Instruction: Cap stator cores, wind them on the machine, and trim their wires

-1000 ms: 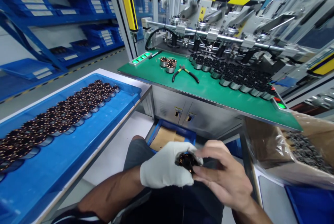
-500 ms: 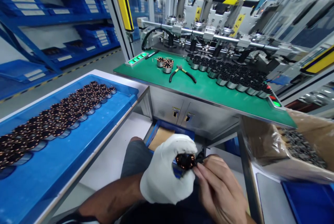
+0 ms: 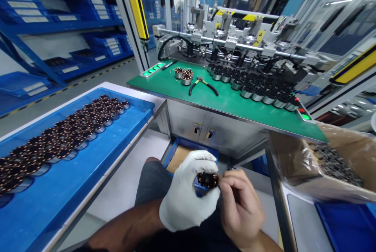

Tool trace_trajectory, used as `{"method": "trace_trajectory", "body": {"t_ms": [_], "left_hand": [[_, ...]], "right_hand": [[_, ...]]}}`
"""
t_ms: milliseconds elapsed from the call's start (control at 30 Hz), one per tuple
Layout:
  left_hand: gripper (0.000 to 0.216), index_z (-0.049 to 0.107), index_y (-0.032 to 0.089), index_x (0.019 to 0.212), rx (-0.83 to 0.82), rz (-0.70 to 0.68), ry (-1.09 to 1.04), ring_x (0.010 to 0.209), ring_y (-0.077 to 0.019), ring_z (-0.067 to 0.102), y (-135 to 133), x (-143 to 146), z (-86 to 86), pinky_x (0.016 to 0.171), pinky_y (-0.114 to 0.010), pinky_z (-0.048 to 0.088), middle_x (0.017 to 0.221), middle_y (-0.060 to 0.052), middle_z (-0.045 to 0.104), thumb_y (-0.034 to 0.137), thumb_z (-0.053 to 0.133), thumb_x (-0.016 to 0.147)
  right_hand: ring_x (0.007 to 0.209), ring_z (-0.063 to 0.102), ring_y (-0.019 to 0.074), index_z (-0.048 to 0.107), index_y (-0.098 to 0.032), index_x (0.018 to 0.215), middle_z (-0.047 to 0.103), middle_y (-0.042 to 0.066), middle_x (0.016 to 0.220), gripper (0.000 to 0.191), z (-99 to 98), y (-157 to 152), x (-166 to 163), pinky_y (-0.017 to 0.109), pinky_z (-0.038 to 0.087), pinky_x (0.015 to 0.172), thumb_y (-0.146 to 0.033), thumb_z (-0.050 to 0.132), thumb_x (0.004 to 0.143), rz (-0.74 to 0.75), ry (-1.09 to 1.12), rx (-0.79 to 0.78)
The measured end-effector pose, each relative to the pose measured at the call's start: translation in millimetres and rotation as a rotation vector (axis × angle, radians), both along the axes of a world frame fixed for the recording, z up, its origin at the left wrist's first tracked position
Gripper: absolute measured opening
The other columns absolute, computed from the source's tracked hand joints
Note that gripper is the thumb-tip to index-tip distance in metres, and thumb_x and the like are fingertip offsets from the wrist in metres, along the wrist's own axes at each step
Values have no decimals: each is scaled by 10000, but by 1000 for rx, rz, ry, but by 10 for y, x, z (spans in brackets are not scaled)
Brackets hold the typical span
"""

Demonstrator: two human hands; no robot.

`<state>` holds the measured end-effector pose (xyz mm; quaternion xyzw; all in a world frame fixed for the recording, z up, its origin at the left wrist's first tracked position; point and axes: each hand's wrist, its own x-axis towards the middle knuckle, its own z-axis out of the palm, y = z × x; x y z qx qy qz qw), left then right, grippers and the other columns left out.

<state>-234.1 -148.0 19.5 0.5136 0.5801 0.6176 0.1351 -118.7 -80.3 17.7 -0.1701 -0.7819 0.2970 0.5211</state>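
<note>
My left hand [image 3: 188, 197], in a white glove, is curled around a wound motor stator [image 3: 208, 180] above my lap. Copper windings and a black core show on the stator's upward face; the glove hides part of its side. At the stator's right edge, my bare right hand [image 3: 242, 207] has thumb and forefinger pinched together. Whatever lies in that pinch is too small to make out, and the other fingers are folded in.
To the left, a blue tray [image 3: 96, 189] bears rows of wound stators. On the green worktop [image 3: 164, 85] ahead are cutting pliers [image 3: 202, 83], a few copper-wound stators [image 3: 186, 76] and several black-topped stators [image 3: 258, 85], before a machine [image 3: 229, 40]. A carton [image 3: 331, 183] of small parts stands right.
My right hand has turned and its fingers have curled in more, staying at the stator's right edge. My left hand holds the stator in nearly the same place. The view has shifted slightly.
</note>
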Motion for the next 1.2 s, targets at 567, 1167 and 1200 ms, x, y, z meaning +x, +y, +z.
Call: {"method": "trace_trajectory", "body": {"t_ms": [567,1167,1200], "left_hand": [[393,583,158,1114,-403,-686,-707,584,-105,576,-4,-423,29,545,-205,445,791,-19,640,461,636,869],[492,647,117,951,-552,-953,-820,680,-202,662,3,-441,75,592,-287,507,783,-88,687,595,595,844],[491,630,121,968,-549,-953,-823,615,-180,644,0,-419,70,545,-268,490,758,-71,677,592,618,829]], "right_hand": [[668,569,119,588,-167,879,579,17,738,162,28,186,59,235,485,584,-13,540,862,20,-51,146],[669,638,131,608,-162,951,649,34,737,122,352,343,228,234,534,582,-75,539,901,274,-191,360],[661,634,132,612,-160,954,648,33,735,121,354,334,226,238,533,582,-72,554,893,246,-183,370]]}}
